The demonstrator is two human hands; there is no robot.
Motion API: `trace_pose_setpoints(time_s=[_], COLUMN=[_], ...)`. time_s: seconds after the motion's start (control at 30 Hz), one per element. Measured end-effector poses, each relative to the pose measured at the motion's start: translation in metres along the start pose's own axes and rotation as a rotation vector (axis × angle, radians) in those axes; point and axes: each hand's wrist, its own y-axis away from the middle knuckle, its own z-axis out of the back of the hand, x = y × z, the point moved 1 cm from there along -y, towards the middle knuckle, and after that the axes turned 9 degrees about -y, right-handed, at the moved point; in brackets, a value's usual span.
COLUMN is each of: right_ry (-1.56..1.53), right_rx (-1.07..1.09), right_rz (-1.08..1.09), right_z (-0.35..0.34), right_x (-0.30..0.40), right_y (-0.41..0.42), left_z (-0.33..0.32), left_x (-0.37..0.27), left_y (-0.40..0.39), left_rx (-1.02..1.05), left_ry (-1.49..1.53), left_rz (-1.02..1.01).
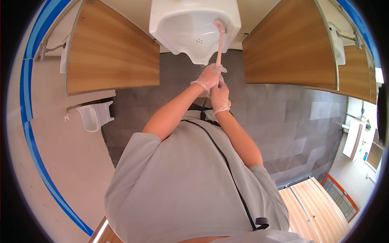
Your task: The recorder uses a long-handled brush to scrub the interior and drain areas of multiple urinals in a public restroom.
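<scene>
A white ceramic urinal [185, 27] is mounted straight ahead of me, with a cluster of small drain holes in its bowl. The head of a pink long-handled toilet brush [221, 45] rests against the bowl's inner right side. My left hand [209, 77], in a clear disposable glove, grips the handle below the urinal's lip. Just behind it, my right hand [220, 95], gloved the same way, is closed around the lower handle. Both hands hide that end of the brush.
Wood-grain partitions flank the urinal on the left [115, 51] and right [291, 48]. Another urinal [91, 117] hangs on the left wall. Grey tiles [273, 109] cover the floor. Wood-grain stall doors [313, 203] stand at lower right, near a sink area [354, 138].
</scene>
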Motion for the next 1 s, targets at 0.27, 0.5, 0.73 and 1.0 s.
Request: trace_pose_setpoints(time_s=[0.27,0.5,0.73,1.0], right_ry=[0.119,0.570,1.100,1.113], right_rx=[0.068,0.212,0.373,0.334], right_rz=[0.042,0.235,0.360,0.548], right_z=[-0.014,-0.036,-0.045,-0.040], right_x=[0.020,0.054,0.059,0.036], right_y=[0.026,0.036,0.043,0.028], left_z=[0.021,0.046,0.064,0.056], left_x=[-0.021,0.008,0.024,0.042], left_y=[0.040,0.030,0.032,0.023], left_rx=[0.038,0.021,0.287,0.375], left_ry=[-0.008,0.464,0.779,1.109], left_rz=[-0.046,-0.105,-0.359,-0.348])
